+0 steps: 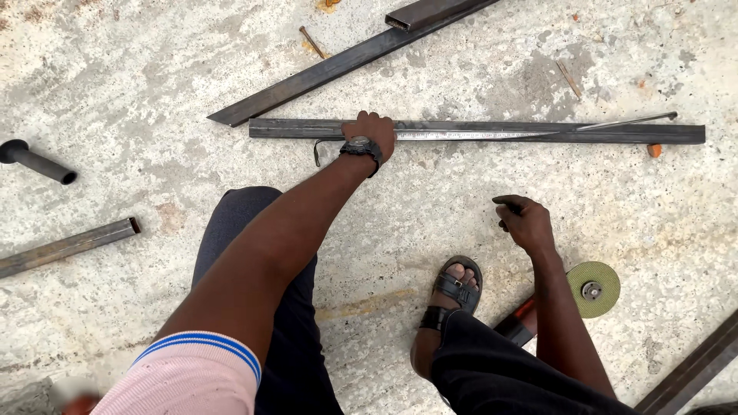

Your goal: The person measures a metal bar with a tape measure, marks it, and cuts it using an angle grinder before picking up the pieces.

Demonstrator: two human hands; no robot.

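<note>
Nearest me, my right hand [525, 223] hovers over the concrete floor [154, 138], fingers curled around something small and dark I cannot identify. Farther off, my left hand [371, 134] presses down, fingers bent, on the steel bar [630, 133], pinning a tape measure [469, 135] along it.

The floor [154, 92] is rough pale concrete, mottled grey and cream, with rust-coloured stains and a faint yellowish streak low in the middle. Light is bright, even daylight with soft shadows. No walls, windows or furniture show; the concrete fills the view to every edge.
</note>
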